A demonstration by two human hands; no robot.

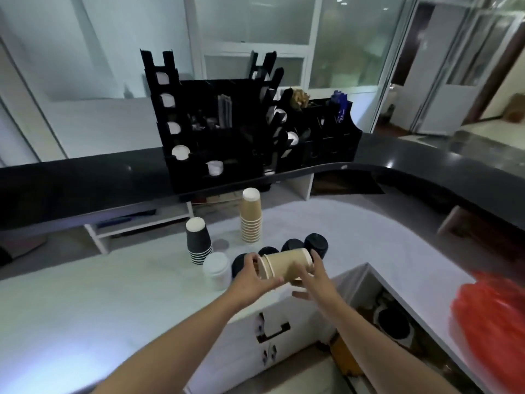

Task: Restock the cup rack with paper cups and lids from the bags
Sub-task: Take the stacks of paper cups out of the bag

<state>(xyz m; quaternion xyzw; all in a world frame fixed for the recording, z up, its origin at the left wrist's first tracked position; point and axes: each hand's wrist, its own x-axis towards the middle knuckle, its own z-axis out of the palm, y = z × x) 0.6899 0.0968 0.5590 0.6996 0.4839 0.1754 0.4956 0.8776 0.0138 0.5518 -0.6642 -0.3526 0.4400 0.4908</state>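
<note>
**Inspector:** Begin with markings. Any legible writing?

**Assistant:** None readable. The blue packets [342,108] in the right organizer carry print, but it is too small to make out.

**Inspector:** Room and surfaces, largest first.

**Assistant:** Frosted glass partitions [255,21] line the rear. A dark curved upper counter [426,163] runs left to right across the view. Below it lies a white lower worktop [85,294], wrapping around an opening where a white cabinet [272,331] stands with black handles. An orange-red bag [491,317] sits on the worktop at the right edge, blurred.

**Inspector:** Containers.

**Assistant:** The black cup rack [210,132] stands on the dark counter. White lids show in its left-hand slots and one low in front. A second black organizer [318,137] just beside it holds the blue packets and brown items that I cannot identify.

**Inspector:** Stock on the worktop?

**Assistant:** A tall upside-down stack of tan cups [251,217], a shorter upside-down stack of black cups [198,241], a white lidded stack [216,270] near the black cups, and a row of black lids [316,244] behind the hands.

**Inspector:** Hands.

**Assistant:** Both grip a short stack of tan paper cups [285,264] held sideways above the worktop. The left hand [251,277] curls around the rim end; the right hand [314,280] clasps the base end from below.
</note>
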